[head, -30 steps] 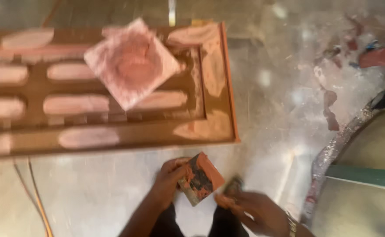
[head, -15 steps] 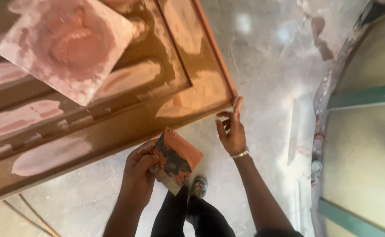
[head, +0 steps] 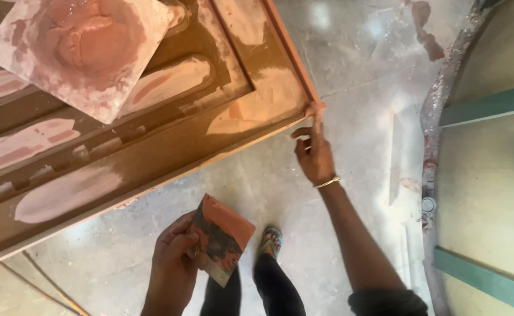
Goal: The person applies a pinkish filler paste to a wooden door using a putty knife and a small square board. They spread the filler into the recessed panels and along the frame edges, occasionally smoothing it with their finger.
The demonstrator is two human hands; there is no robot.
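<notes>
The left hand (head: pixel 172 260) grips a putty-smeared scraper (head: pixel 222 237) low in view, fingers closed around its near edge. The right hand (head: pixel 314 157) reaches up and forward, index finger extended, touching the near right corner of a brown panelled door (head: pixel 169 155) lying flat. The door's long axis runs leftward, away from that corner, above the scraper.

The right hand (head: pixel 315 155) has left the scraper (head: pixel 222 237) — its fingers (head: pixel 316 120) now touch the door panel's (head: pixel 257 99) corner.
</notes>
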